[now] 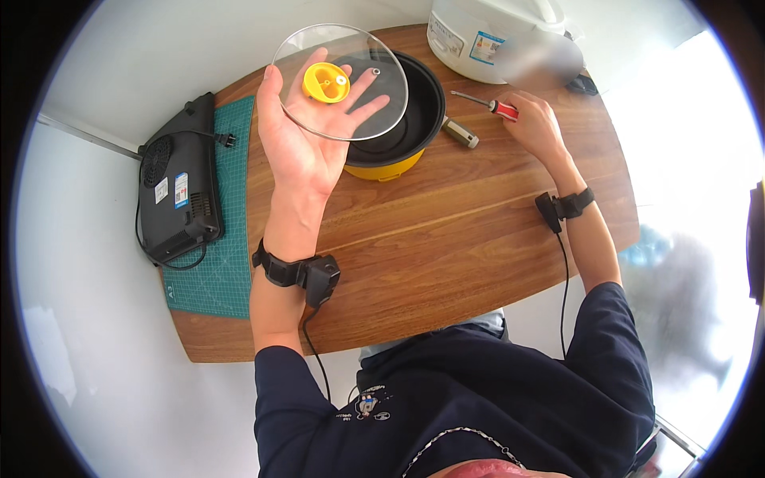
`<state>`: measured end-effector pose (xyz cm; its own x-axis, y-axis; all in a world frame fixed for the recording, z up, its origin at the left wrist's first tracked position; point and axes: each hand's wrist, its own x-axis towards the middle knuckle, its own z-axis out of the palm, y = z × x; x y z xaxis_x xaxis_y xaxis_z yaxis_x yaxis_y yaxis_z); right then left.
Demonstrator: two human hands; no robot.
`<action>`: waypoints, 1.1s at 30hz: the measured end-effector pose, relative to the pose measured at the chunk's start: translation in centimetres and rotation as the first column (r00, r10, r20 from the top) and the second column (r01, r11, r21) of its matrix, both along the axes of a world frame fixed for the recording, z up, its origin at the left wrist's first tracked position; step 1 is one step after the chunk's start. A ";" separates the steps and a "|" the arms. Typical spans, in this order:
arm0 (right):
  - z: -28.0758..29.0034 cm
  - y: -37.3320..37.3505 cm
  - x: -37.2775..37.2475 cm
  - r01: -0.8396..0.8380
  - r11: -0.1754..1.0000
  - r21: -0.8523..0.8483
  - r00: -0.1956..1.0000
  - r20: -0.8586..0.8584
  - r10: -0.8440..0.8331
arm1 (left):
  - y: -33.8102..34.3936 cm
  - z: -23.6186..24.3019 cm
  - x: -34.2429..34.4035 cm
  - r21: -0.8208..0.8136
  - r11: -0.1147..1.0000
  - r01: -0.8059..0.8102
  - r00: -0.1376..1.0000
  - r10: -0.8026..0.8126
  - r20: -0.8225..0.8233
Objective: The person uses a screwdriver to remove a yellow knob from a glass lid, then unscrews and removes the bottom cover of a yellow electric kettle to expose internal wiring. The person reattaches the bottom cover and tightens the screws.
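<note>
A round clear glass lid (360, 49) with a metal rim rests on my left hand (296, 163), which is palm up with its fingers spread beneath it. At the lid's middle is a yellow knob (319, 86) with hollows and a small white piece in it. Whether the knob sits over or under the glass, I cannot tell. My right hand (538, 131) grips a screwdriver (506, 111) by its red handle, its metal shaft pointing left. Behind and partly beneath the lid stands a yellow pot (386, 170) with a black inside and a stubby handle (460, 133).
A white rounded appliance (456, 36) stands at the back right. On the left, a black appliance (187, 187) with a vent and a plugged cord leans partly over a green cutting mat (227, 271). The wooden table (414, 247) has a curved edge. Cables hang from both wrist straps.
</note>
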<state>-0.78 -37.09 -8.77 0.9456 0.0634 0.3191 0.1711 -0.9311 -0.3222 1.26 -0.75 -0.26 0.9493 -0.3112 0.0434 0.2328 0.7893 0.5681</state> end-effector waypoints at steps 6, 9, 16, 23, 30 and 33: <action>-0.3 -0.4 0.1 -0.001 1.000 0.019 1.000 -0.023 0.001 | 0.3 -0.2 0.1 -0.023 1.000 0.013 1.000 -0.013 0.001; -0.3 -0.6 -0.1 0.013 0.992 0.124 1.000 0.009 -0.014 | 0.3 -0.1 0.1 -0.025 1.000 0.015 1.000 -0.016 -0.005; 2.7 -0.1 -0.4 0.126 0.961 0.245 0.989 0.047 -0.141 | 0.2 -0.2 0.1 0.003 1.000 0.016 1.000 -0.016 -0.011; 6.1 5.5 -0.6 -0.023 0.591 0.806 0.999 -0.006 0.047 | -0.4 -0.1 0.1 0.089 0.996 -0.024 1.000 0.022 0.020; 7.8 11.4 -1.2 -0.101 0.353 0.930 0.945 -0.022 0.328 | -1.0 0.9 -0.9 0.197 0.976 -0.094 0.994 0.081 0.072; 7.6 12.2 -1.0 -0.103 0.394 0.913 0.962 -0.009 0.273 | -1.1 1.2 -1.1 0.256 0.955 -0.148 0.984 0.115 0.138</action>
